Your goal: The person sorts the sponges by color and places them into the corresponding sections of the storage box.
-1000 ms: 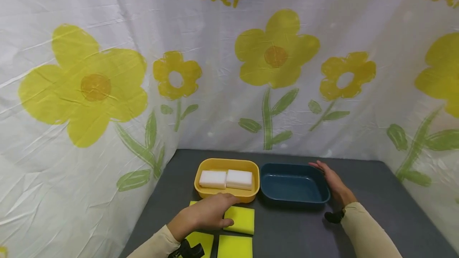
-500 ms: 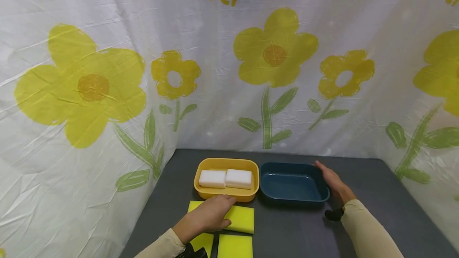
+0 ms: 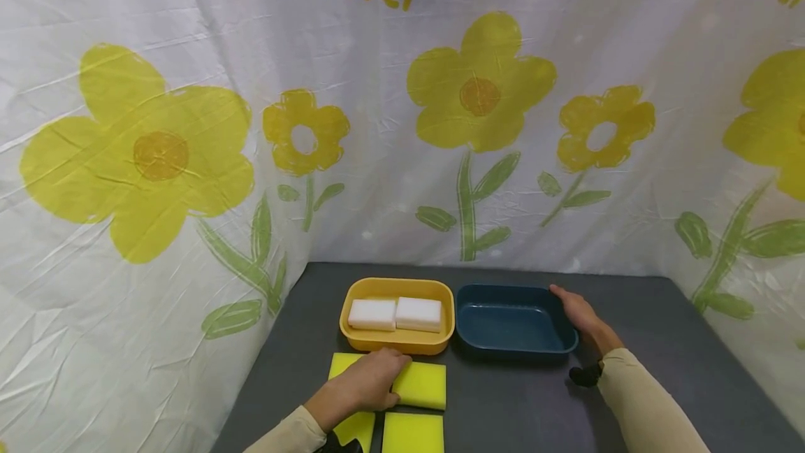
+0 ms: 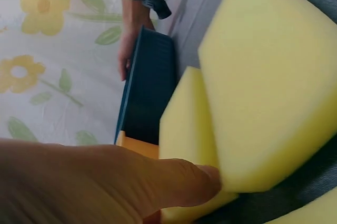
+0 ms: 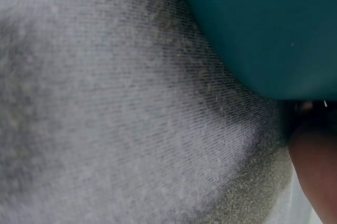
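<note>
My left hand (image 3: 370, 379) reaches over the yellow sponges on the dark table. It pinches the back right yellow sponge (image 3: 424, 384); in the left wrist view the thumb (image 4: 187, 182) lies against that sponge, and the other fingers are mostly hidden. Beside it lie a back left sponge (image 3: 342, 363), partly covered by the hand, a front left sponge (image 3: 357, 430) and a front right sponge (image 3: 412, 433). My right hand (image 3: 583, 317) rests along the right end of a dark blue container (image 3: 517, 353), its extended fingers touching the wall near the back corner.
A yellow container (image 3: 397, 346) holding white sponges (image 3: 372, 314) stands just behind the yellow sponges, with the blue container close on its right. A white flower-printed curtain (image 3: 377, 215) hangs along the table's back edge and left side.
My left hand has come down onto the back right sponge and its fingers have drawn in around it. My right hand's fingers have settled against the blue container, which stays in place.
</note>
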The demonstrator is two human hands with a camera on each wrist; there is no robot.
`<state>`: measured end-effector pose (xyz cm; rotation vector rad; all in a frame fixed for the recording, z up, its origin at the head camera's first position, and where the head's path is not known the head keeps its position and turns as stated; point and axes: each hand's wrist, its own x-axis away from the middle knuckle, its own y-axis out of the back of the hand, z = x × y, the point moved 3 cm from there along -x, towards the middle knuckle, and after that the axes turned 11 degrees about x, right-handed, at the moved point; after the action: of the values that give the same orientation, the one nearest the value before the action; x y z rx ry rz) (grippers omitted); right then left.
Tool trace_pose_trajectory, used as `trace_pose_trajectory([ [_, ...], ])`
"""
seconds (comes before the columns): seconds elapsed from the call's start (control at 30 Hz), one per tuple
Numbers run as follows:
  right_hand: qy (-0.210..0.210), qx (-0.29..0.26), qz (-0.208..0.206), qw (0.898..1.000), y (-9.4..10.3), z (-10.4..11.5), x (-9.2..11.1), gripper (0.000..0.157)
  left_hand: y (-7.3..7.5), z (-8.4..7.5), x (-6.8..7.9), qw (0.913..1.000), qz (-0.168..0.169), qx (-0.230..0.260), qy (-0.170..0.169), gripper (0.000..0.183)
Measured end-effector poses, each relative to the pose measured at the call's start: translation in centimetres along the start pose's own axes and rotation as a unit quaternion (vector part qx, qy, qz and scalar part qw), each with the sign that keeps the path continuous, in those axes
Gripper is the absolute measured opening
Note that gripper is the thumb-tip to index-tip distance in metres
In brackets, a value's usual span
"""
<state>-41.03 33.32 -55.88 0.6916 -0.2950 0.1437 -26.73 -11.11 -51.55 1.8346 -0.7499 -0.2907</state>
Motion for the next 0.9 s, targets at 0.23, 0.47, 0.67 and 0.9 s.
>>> trace_pose_trajectory([
  [0.23,0.003,0.0,-0.005,1.0,-0.1,-0.1,0.1,0.088,-0.7,0.1,-0.4,0.9998,-0.004,-0.017,-0.014,0.058],
  [0.47,0.0,-0.004,-0.004,1.0,-0.1,0.0,0.0,0.089,-0.8,0.4,-0.5,0.9996,-0.008,-0.017,-0.022,0.06],
  [0.67,-0.003,-0.015,-0.001,1.0,-0.1,-0.1,-0.1,0.086,0.4,-0.8,-0.3,0.9987,-0.019,-0.006,-0.047,0.055],
  [0.9,0.004,-0.021,0.003,1.0,-0.1,0.0,0.0,0.086,3.0,-3.1,-0.1,0.9955,-0.036,-0.017,-0.086,0.055],
])
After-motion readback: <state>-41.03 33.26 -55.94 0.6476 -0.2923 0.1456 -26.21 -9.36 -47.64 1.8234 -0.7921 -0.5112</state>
